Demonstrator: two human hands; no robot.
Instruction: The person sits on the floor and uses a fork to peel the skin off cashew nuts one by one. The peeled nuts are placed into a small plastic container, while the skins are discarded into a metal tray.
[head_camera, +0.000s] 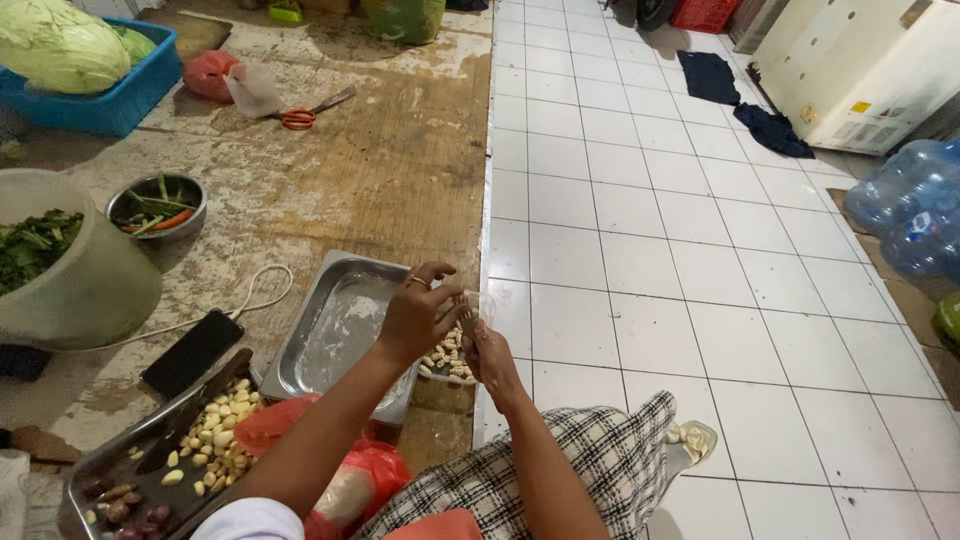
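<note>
My left hand (418, 312) and my right hand (488, 352) meet over a small clear container of peeled garlic cloves (447, 357) at the edge of a wooden platform. Both hands pinch a small item between their fingertips, probably a garlic clove with a small blade, too small to tell apart. A ring sits on my left hand. An empty steel tray (340, 330) lies just left of my hands. Nearer to me, another metal tray (160, 470) holds peeled garlic cloves (222, 430), shallots and a knife (195, 410).
A dark phone (193, 352) with a white cable, a pale bucket of greens (60, 260), a steel bowl of vegetables (157, 207), a blue basket with cabbage (75, 60) and scissors (310, 112) sit on the platform. Red plastic bags (355, 470) lie by my knee. White tiled floor spreads right, with water jugs (915, 205).
</note>
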